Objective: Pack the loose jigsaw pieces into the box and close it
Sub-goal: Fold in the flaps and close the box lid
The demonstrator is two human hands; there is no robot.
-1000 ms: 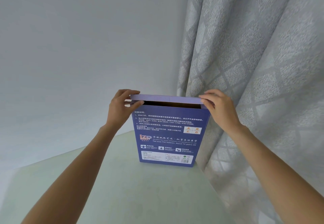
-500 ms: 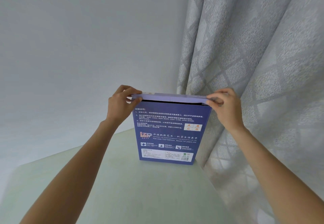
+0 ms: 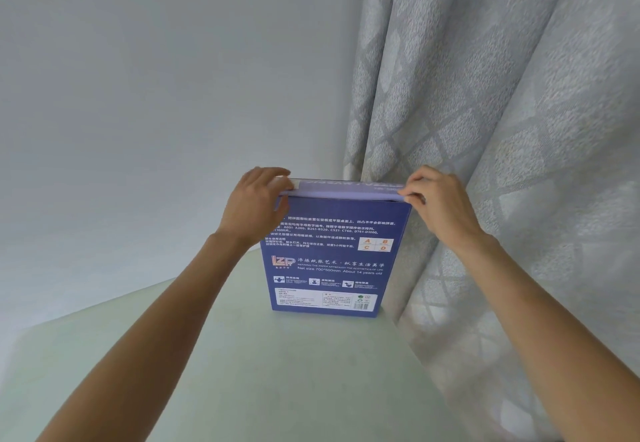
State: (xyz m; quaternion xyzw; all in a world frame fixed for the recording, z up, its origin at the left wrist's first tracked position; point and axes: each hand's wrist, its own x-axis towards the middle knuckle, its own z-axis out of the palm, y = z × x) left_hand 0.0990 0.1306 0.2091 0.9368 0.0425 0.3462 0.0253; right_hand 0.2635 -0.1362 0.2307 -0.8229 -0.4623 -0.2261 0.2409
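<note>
The tall blue cardboard jigsaw box (image 3: 332, 251) stands upright, long axis vertical, at the pale green table's (image 3: 242, 372) far right edge, my left hand (image 3: 256, 202) and right hand (image 3: 440, 199) pinching its top flap's ends.

"LZP", "700*500mm" on box (image 3: 332, 258)

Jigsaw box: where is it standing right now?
In the head view the jigsaw box stands upright on the table, centre-right, beside the curtain.
</note>
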